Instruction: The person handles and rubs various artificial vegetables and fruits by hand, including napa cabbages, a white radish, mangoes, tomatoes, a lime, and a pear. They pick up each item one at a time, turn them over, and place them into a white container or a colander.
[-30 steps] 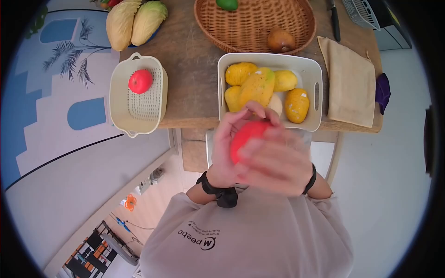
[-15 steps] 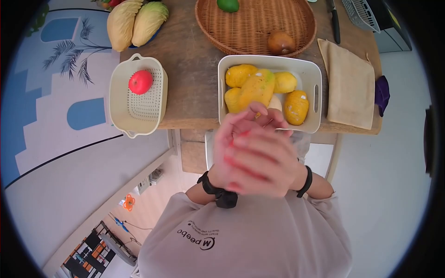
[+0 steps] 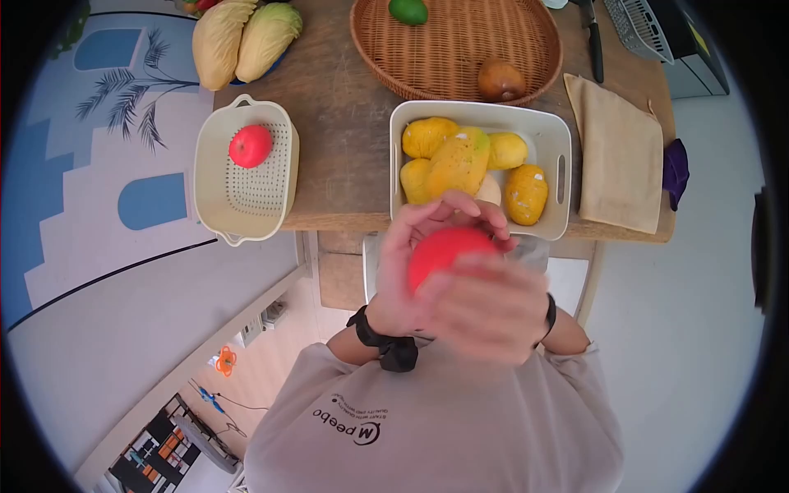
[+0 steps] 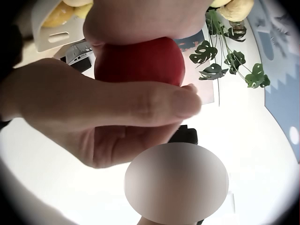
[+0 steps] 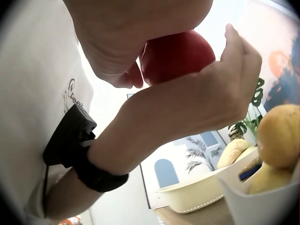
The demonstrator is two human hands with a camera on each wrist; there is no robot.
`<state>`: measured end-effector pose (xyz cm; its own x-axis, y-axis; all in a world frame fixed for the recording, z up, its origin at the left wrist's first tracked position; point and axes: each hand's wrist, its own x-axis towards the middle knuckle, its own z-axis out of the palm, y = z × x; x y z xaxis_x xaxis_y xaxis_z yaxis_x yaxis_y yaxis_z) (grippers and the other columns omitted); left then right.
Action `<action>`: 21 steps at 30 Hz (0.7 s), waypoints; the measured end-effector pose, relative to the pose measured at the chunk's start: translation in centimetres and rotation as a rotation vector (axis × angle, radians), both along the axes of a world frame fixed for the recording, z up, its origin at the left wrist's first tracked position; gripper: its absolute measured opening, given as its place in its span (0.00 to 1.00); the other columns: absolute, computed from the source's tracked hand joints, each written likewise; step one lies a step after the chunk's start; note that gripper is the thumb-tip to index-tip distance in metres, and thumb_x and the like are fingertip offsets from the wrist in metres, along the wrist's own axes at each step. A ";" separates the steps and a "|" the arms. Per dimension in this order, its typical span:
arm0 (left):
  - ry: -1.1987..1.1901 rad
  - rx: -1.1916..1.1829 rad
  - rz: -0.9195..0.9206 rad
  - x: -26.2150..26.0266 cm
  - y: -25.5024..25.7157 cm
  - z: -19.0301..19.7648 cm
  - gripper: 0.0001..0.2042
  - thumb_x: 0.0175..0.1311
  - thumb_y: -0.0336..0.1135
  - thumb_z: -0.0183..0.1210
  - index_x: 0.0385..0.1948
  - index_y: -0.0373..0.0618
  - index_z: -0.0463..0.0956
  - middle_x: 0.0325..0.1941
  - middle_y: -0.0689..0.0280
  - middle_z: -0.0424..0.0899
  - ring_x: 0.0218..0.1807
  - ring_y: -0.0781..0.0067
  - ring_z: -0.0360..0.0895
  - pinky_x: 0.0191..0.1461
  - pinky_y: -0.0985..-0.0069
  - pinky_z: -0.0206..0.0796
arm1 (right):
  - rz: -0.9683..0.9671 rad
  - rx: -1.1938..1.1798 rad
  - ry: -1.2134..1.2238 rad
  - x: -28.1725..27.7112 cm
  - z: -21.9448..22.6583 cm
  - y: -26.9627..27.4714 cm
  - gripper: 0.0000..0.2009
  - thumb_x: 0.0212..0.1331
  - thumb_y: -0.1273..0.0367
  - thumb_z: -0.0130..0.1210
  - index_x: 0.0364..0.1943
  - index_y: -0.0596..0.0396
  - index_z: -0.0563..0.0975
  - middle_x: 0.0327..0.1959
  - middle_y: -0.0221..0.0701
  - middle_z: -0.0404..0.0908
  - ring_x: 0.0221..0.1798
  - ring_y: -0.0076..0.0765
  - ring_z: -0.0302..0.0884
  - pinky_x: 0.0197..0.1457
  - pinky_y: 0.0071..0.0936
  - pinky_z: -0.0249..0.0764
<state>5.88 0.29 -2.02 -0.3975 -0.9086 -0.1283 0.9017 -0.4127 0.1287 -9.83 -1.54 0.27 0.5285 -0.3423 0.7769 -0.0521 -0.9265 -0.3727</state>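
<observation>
In front of the chest, my left hand [image 3: 403, 275] cups a round red fruit [image 3: 448, 251] in its palm, thumb and fingers curved round it. My right hand [image 3: 489, 308], blurred, lies across the near side of the fruit with its fingers extended. In the left wrist view the right palm [image 4: 145, 21] presses on top of the red fruit [image 4: 140, 63], and the left thumb [image 4: 154, 103] crosses its lower side. A white bin [image 3: 560, 123] of yellow fruits, with a large papaya [image 3: 460, 160] among them, stands just beyond the fingers.
A cream strainer basket [image 3: 218, 205] at the left holds another red fruit [image 3: 251, 146]. Behind the bin sits a wicker tray [image 3: 444, 57] with a green fruit and a brown one. A folded cloth [image 3: 620, 156] and a knife [image 3: 596, 49] lie at the right, cabbages [image 3: 267, 41] at back left.
My right hand swept over the red fruit, mostly covering it half a second ago, then slid back right and toward the body, exposing it again. The left hand stayed nearly in place.
</observation>
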 end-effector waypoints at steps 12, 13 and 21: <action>-0.181 0.135 0.037 -0.1 -0.5 2.0 0.24 0.83 0.47 0.40 0.66 0.39 0.74 0.70 0.54 0.80 0.73 0.58 0.75 0.82 0.58 0.63 | -0.227 0.220 -0.069 -0.8 -0.1 -1.9 0.12 0.57 0.76 0.66 0.45 0.62 0.87 0.52 0.47 0.87 0.56 0.53 0.89 0.57 0.43 0.86; -0.208 0.254 0.055 -0.4 -0.5 2.4 0.26 0.83 0.47 0.40 0.68 0.39 0.74 0.76 0.51 0.77 0.77 0.55 0.73 0.83 0.56 0.60 | -0.212 0.259 -0.084 -0.5 -0.1 -1.8 0.12 0.54 0.77 0.67 0.44 0.63 0.88 0.52 0.47 0.88 0.55 0.53 0.89 0.57 0.43 0.86; -0.184 0.068 0.109 0.4 0.0 0.6 0.27 0.84 0.49 0.37 0.66 0.38 0.76 0.77 0.49 0.76 0.76 0.51 0.73 0.82 0.58 0.62 | -0.324 0.239 -0.060 0.2 0.4 -2.0 0.20 0.36 0.74 0.65 0.41 0.61 0.90 0.52 0.48 0.89 0.56 0.53 0.89 0.62 0.45 0.88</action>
<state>6.23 0.25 -1.40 -0.2613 -0.9317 -0.2525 0.9054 -0.3272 0.2706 -9.63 -3.53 0.70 0.3204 -0.6583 0.6812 -0.2986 -0.7526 -0.5869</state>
